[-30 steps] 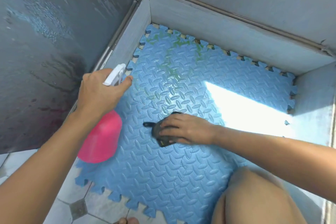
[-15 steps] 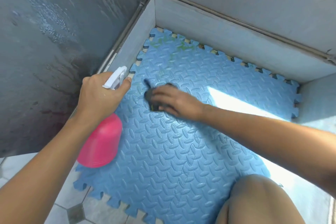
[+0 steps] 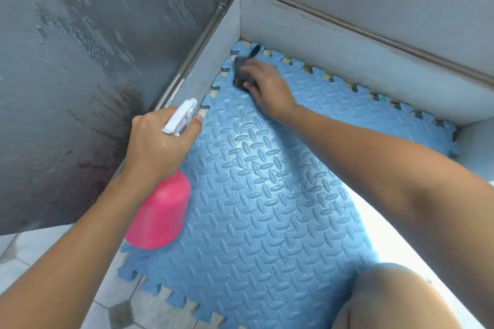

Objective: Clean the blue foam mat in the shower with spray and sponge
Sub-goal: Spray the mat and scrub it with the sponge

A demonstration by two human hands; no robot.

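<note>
Scrubbing step, I judge: right hand (image 3: 267,85) grips sponge (image 3: 242,72) at 11 o'clock corner of mat (image 3: 267,208); left hand (image 3: 157,147) grips spray bottle (image 3: 160,211). Next: firm strokes along far edge.

Blue mat (image 3: 254,208), embossed in crisscross ovals. Pink bottle (image 3: 160,216), white trigger (image 3: 179,117). The blurred sponge (image 3: 240,73) looks black, perhaps green-edged. Grey walls (image 3: 80,61); pale floor tiles (image 3: 53,243) with dark insets (image 3: 120,314).

One mat (image 3: 254,208), one bottle (image 3: 160,214), one sponge (image 3: 240,73)
</note>
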